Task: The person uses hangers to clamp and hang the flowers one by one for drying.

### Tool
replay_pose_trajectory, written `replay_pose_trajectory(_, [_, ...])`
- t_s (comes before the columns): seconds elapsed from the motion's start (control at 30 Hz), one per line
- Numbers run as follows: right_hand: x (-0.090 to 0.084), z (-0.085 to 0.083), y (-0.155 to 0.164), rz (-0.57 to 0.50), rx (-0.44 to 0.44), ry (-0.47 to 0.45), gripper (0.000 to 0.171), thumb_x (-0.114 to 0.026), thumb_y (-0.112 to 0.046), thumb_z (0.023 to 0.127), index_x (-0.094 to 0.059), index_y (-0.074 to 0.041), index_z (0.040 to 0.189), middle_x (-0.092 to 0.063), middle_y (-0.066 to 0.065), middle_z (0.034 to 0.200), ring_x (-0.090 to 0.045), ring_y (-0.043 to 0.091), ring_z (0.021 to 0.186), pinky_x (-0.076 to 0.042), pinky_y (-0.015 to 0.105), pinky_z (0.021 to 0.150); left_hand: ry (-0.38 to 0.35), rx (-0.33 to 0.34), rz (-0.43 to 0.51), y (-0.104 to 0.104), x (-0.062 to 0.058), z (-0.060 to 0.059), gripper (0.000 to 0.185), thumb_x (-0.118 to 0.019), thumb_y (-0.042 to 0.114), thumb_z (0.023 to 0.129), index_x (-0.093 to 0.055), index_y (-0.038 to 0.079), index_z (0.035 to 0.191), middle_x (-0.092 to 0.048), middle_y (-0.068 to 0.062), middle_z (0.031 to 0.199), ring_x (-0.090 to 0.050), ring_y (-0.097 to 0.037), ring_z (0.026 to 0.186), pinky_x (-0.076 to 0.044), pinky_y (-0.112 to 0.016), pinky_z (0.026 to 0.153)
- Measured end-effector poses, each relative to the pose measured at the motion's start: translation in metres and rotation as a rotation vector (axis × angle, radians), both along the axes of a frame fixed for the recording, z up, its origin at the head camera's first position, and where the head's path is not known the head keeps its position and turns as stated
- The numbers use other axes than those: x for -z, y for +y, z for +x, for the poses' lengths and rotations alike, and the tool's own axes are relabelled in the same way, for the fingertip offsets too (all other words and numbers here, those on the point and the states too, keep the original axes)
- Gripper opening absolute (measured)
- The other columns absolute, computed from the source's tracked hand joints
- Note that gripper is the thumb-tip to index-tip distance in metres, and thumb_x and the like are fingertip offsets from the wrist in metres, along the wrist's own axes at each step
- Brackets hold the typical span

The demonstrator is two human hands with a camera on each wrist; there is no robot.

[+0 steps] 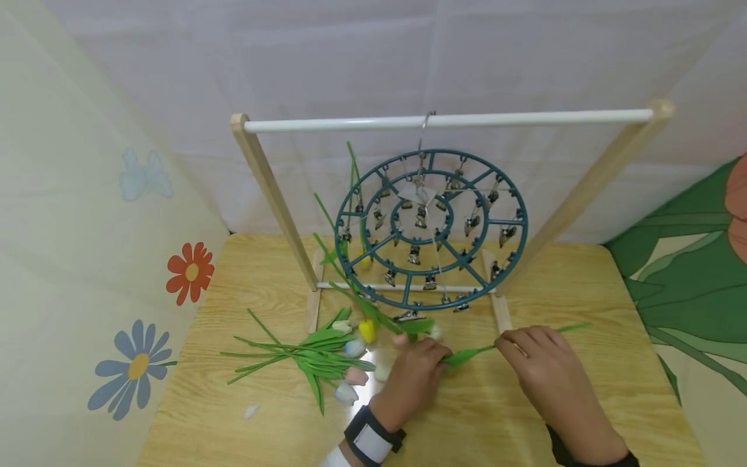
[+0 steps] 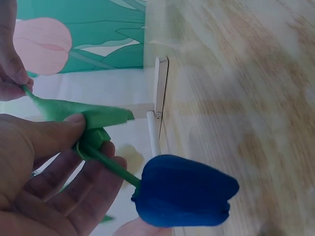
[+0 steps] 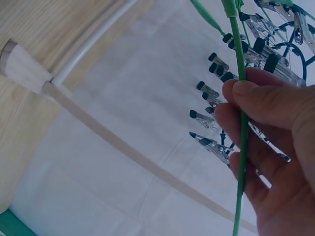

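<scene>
Left hand [image 1: 411,376] pinches the blue tulip [image 2: 184,191] near its bloom; right hand [image 1: 539,363] pinches its stem [image 3: 240,123].

Light wood-grain bench [image 1: 583,402], satin finish. Teal plastic round clip hanger [image 1: 519,227] above bench: shiny metal clips. Blue matt foam tulip [image 2: 184,191].

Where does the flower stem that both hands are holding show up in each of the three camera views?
Head: the flower stem lies low in the middle, between the left hand and right hand.
Left wrist: left of middle, gripped by the left hand's fingers, running to the blue tulip head.
Right wrist: a thin green line right of middle, pinched by the right hand.
Shared landmark: the wooden rack, whose foot or rail shows in all three.
</scene>
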State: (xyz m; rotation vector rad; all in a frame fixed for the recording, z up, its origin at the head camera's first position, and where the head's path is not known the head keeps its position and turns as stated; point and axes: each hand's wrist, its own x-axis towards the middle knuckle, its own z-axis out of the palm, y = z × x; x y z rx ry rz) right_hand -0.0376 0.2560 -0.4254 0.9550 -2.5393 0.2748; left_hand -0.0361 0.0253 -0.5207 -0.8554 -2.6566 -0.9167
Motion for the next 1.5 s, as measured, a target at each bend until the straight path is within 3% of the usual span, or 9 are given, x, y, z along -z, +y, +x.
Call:
replay_pose_trajectory(0.07, [-0.001,-0.001,-0.003,-0.026,-0.037,0.015,0.027,-0.050,0.001,0.105,-0.075,0.000,0.097,-0.074,0.015,0.099,-0.067,0.035,0.091,-0.055,0.053,0.082,-0.004,-0.017,0.026,-0.001,0.000,-0.001,0.015,-0.076,0.014,0.092,-0.073,0.013,0.106,-0.073,0.003,0.101,-0.068,-0.007,0.092,-0.055,-0.012,0.082])
replay_pose_trajectory(0.17, [-0.002,0.000,-0.007,-0.092,-0.106,0.057,0.058,-0.024,-0.014,0.114,-0.076,-0.003,0.090,-0.074,0.011,0.094,-0.067,0.031,0.089,-0.055,0.047,0.079,-0.003,-0.050,0.044,-0.005,0.000,-0.002,0.016,-0.076,0.012,0.091,-0.073,0.013,0.107,-0.073,0.002,0.104,-0.069,-0.009,0.095,-0.056,-0.015,0.084])
replay_pose_trajectory(0.47, [0.008,0.005,-0.024,-0.278,-0.355,0.144,0.045,-0.035,0.005,0.099,-0.071,-0.010,0.075,-0.068,0.002,0.080,-0.061,0.016,0.070,-0.050,0.026,0.060,0.002,-0.142,0.092,-0.018,0.005,-0.002,0.017,-0.075,0.009,0.091,-0.071,0.015,0.107,-0.071,0.000,0.106,-0.069,-0.015,0.098,-0.060,-0.027,0.085])
replay_pose_trajectory(0.73, [0.011,-0.019,-0.030,-0.128,-0.121,0.029,0.048,-0.032,-0.020,0.110,-0.072,0.000,0.095,-0.072,0.014,0.098,-0.071,0.027,0.083,-0.061,0.037,0.065,-0.070,-0.196,0.273,-0.029,0.009,-0.006,0.013,-0.072,0.006,0.092,-0.071,0.012,0.105,-0.071,-0.003,0.105,-0.067,-0.017,0.097,-0.059,-0.031,0.082])
replay_pose_trajectory(1.03, [-0.008,-0.045,-0.040,-0.242,-0.013,-0.137,0.067,-0.038,-0.053,0.107,-0.058,0.006,0.129,-0.065,0.013,0.105,-0.062,0.019,0.085,-0.057,0.033,0.065,-0.119,-0.229,0.467,-0.036,0.010,-0.009,0.015,-0.077,-0.001,0.086,-0.070,0.008,0.096,-0.070,-0.003,0.096,-0.064,-0.013,0.087,-0.058,-0.021,0.074])
replay_pose_trajectory(1.13, [-0.012,-0.051,-0.044,-0.318,-0.038,-0.200,0.055,-0.060,-0.043,0.103,-0.060,0.001,0.135,-0.066,0.009,0.106,-0.061,0.014,0.084,-0.055,0.024,0.068,-0.153,-0.195,0.565,-0.036,0.010,-0.010,0.017,-0.077,-0.006,0.085,-0.068,0.005,0.093,-0.070,-0.007,0.097,-0.068,-0.018,0.090,-0.062,-0.022,0.079])
replay_pose_trajectory(1.23, [-0.015,-0.056,-0.046,-0.382,-0.059,-0.229,0.040,-0.081,-0.015,0.089,-0.066,-0.002,0.123,-0.067,0.004,0.100,-0.061,0.011,0.083,-0.053,0.016,0.072,-0.246,-0.167,0.664,-0.035,0.008,-0.008,0.016,-0.076,-0.007,0.086,-0.065,0.002,0.093,-0.069,-0.013,0.098,-0.072,-0.025,0.093,-0.064,-0.024,0.082])
replay_pose_trajectory(1.33, [-0.017,-0.058,-0.049,-0.447,-0.067,-0.264,0.041,-0.086,0.005,0.075,-0.067,-0.003,0.111,-0.069,0.002,0.097,-0.066,0.009,0.082,-0.054,0.010,0.075,-0.377,-0.177,0.747,-0.034,0.007,-0.005,0.015,-0.076,-0.006,0.087,-0.065,0.000,0.094,-0.068,-0.015,0.100,-0.074,-0.028,0.095,-0.064,-0.024,0.082])
replay_pose_trajectory(1.5, [-0.015,-0.055,-0.053,-0.574,-0.050,-0.370,0.040,-0.087,0.011,0.072,-0.068,-0.001,0.105,-0.072,0.004,0.098,-0.071,0.006,0.081,-0.058,0.010,0.072,-0.509,-0.214,0.845,-0.030,0.008,-0.001,0.014,-0.078,-0.001,0.087,-0.067,-0.001,0.096,-0.069,-0.017,0.107,-0.076,-0.030,0.098,-0.064,-0.025,0.081])
